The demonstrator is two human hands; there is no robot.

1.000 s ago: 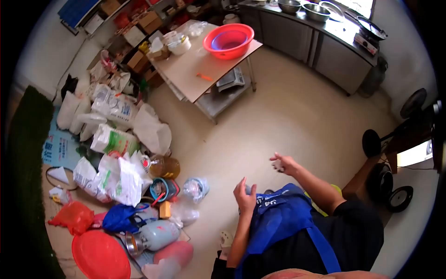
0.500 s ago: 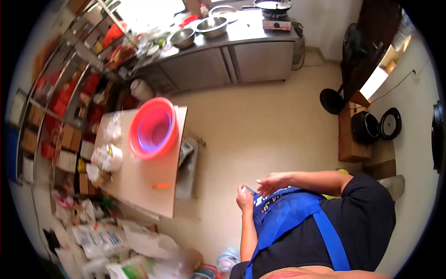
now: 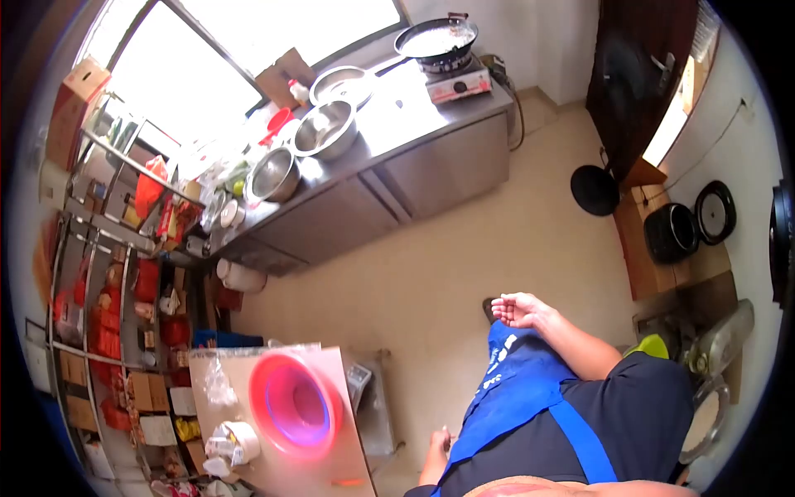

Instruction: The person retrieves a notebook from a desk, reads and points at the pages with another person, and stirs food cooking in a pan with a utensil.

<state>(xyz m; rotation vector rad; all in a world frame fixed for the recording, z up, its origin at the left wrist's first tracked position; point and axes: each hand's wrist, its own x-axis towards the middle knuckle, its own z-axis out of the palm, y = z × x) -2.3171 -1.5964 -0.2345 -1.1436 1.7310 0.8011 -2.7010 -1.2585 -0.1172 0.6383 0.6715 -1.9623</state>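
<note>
My right hand [image 3: 517,309] is raised in front of the blue apron [image 3: 517,373], above a dark shoe [image 3: 489,310]. Its fingers are loosely bent, with nothing visible in them. Low in the view, my left hand [image 3: 442,441] hangs beside the apron's edge; its fingers are small and partly hidden, so a grip cannot be made out. To its left is a board-topped table [image 3: 352,447] bearing a red basin [image 3: 277,373] with a purple-blue rim inside, a white tub [image 3: 241,442] and an orange item [image 3: 347,481].
A steel counter [image 3: 447,170] holds metal bowls [image 3: 325,130] and a pan [image 3: 436,38] on a stove [image 3: 460,84]. Shelves [image 3: 91,356] line the left. At right are a dark door [image 3: 625,74], a black round pan [image 3: 594,190] and an open cooker [image 3: 671,233].
The view has swung from the bags and table toward the counter and window. My hands, close together half a second ago, are now farther apart, with the left one lower beside the apron.
</note>
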